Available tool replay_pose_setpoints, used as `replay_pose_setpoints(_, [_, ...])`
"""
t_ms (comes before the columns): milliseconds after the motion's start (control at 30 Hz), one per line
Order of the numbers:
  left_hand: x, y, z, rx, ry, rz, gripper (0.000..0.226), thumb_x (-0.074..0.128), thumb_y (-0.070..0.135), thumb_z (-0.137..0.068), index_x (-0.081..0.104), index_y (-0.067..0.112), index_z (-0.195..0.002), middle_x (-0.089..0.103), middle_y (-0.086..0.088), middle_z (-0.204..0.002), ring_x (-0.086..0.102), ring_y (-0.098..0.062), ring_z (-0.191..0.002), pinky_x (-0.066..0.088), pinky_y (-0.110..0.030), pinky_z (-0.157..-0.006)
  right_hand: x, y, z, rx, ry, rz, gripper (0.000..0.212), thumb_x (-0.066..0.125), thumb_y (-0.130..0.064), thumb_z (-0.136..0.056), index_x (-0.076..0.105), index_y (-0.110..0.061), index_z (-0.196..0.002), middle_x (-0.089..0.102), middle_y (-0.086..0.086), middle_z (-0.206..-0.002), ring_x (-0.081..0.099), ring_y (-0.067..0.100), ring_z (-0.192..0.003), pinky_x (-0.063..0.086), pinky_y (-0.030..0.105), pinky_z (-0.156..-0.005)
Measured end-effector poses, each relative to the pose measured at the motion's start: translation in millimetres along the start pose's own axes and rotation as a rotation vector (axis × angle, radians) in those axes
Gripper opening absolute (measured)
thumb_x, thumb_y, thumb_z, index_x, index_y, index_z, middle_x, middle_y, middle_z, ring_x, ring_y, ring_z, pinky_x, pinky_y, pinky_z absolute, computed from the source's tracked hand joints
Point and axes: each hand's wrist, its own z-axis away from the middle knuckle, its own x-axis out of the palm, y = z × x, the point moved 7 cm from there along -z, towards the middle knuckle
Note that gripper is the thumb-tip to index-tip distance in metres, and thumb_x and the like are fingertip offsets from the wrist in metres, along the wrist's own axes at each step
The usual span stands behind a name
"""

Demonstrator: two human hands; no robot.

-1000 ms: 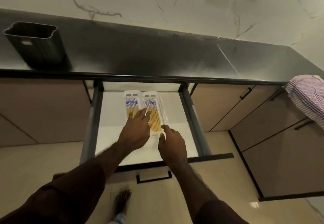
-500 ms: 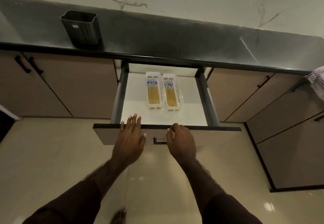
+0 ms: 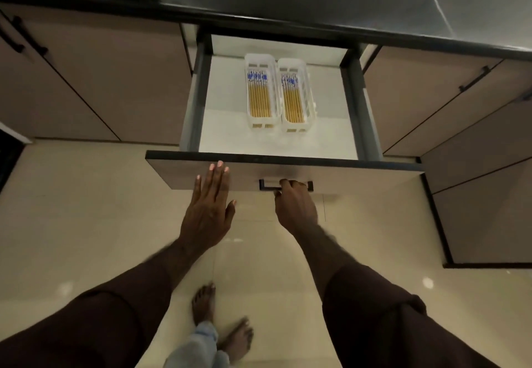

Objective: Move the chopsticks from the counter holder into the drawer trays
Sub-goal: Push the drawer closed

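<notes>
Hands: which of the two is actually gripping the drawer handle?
The right hand: its fingers curl round the black handle. The left hand lies flat against the drawer front.

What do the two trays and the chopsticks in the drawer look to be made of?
Trays: white plastic by the look, slotted end walls, slightly translucent. Chopsticks: likely bamboo or wood, matte yellow shafts with blue-and-white patterned tops; could be printed plastic.

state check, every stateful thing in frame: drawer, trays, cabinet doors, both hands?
Drawer: open, pulled out.
Left tray: filled with chopsticks, lying flat.
Right tray: filled with chopsticks too.
Cabinet doors: closed.
Left hand: flat, fingers straight, pressing the drawer front.
Right hand: fingers curled on the drawer handle.
</notes>
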Motion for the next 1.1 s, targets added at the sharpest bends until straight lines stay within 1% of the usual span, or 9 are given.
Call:
replay_pose_setpoints(133, [16.9,-4.9,-2.9,0.013,0.023,-0.021,0.075,0.045,0.031,-0.095,0.007,0.003,-0.152,0.003,-0.016,-0.161,0.001,-0.029,-0.15,0.008,-0.05,-0.12,21.3,12.3,-9.4,0.021,-0.094,0.031,0.034,0.054,-0.021,-0.099,0.052,-0.009,-0.131,0.061,0.013,-0.123,0.056,0.027,-0.114,0.051,0.038,-0.096])
replay_pose_setpoints(367, [31.4,-6.1,-8.3,0.0,0.064,-0.036,0.079,0.041,0.036,-0.093,-0.001,0.004,-0.152,-0.002,-0.016,-0.16,-0.002,-0.028,-0.15,0.005,-0.051,-0.12,31.5,27.9,-24.7,0.073,-0.093,0.023,0.037,0.062,-0.01,-0.093,0.058,-0.011,-0.13,0.063,0.013,-0.123,0.06,0.027,-0.112,0.054,0.037,-0.09])
replay_pose_setpoints(500, [35.7,-8.7,-18.2,-0.034,0.054,-0.037,0.084,0.045,0.036,-0.091,-0.004,0.004,-0.152,-0.005,-0.015,-0.16,-0.008,-0.027,-0.149,0.008,-0.055,-0.118,31.6,27.9,-35.1,0.064,-0.09,0.03,0.038,0.061,-0.009,-0.093,0.057,-0.012,-0.131,0.062,0.014,-0.124,0.059,0.029,-0.115,0.053,0.037,-0.092])
replay_pose_setpoints(600, [33.4,-9.2,-31.9,-0.051,0.062,-0.02,0.086,0.046,0.036,-0.09,-0.006,0.005,-0.152,-0.005,-0.014,-0.16,-0.009,-0.026,-0.149,0.009,-0.056,-0.118,25.7,27.8,-49.8,0.058,-0.081,0.035,0.036,0.06,-0.008,-0.093,0.06,-0.011,-0.129,0.064,0.014,-0.123,0.058,0.03,-0.116,0.051,0.04,-0.099])
replay_pose_setpoints(733, [31.9,-14.7,-50.2,-0.061,0.046,-0.012,0.087,0.044,0.037,-0.089,-0.008,0.007,-0.151,-0.006,-0.013,-0.16,-0.007,-0.026,-0.149,0.006,-0.054,-0.118,15.9,26.9,-71.0,0.068,-0.075,0.034,0.028,0.058,-0.008,-0.095,0.065,-0.01,-0.122,0.068,0.013,-0.114,0.064,0.027,-0.103,0.052,0.036,-0.089])
replay_pose_setpoints(833, [30.2,-21.1,-66.4,-0.061,0.038,-0.008,0.087,0.045,0.037,-0.089,-0.008,0.007,-0.151,-0.006,-0.013,-0.16,-0.011,-0.024,-0.149,0.005,-0.054,-0.118,11.8,25.3,-88.0,0.07,-0.063,0.026,0.026,0.059,-0.01,-0.095,0.067,-0.01,-0.119,0.07,0.012,-0.112,0.065,0.026,-0.101,0.054,0.036,-0.09])
replay_pose_setpoints(933, [30.0,-26.5,-86.6,-0.055,0.034,0.01,0.09,0.053,0.031,-0.09,-0.008,0.007,-0.151,-0.005,-0.014,-0.16,-0.009,-0.026,-0.149,0.008,-0.056,-0.118,6.3,22.9,-107.0,0.074,-0.06,0.017,0.026,0.059,-0.009,-0.094,0.067,-0.011,-0.119,0.07,0.012,-0.112,0.065,0.026,-0.102,0.054,0.038,-0.094])
replay_pose_setpoints(1000, [31.0,-29.5,-99.4,-0.07,0.016,0.035,0.099,0.065,0.024,-0.086,-0.006,0.005,-0.152,-0.004,-0.016,-0.16,-0.007,-0.028,-0.149,0.006,-0.056,-0.118,3.1,21.8,-119.7,0.082,-0.068,0.008,0.026,0.06,-0.009,-0.094,0.067,-0.011,-0.12,0.069,0.013,-0.112,0.065,0.027,-0.102,0.054,0.038,-0.093])
replay_pose_setpoints(1100, [31.4,-34.1,-123.4,-0.09,-0.025,0.086,0.107,0.071,0.019,-0.081,-0.007,0.006,-0.151,-0.005,-0.016,-0.161,-0.008,-0.028,-0.149,0.003,-0.054,-0.118,-2.9,20.7,-142.6,0.099,-0.084,0.001,0.028,0.06,-0.009,-0.095,0.066,-0.011,-0.121,0.068,0.013,-0.114,0.065,0.027,-0.103,0.055,0.038,-0.092])
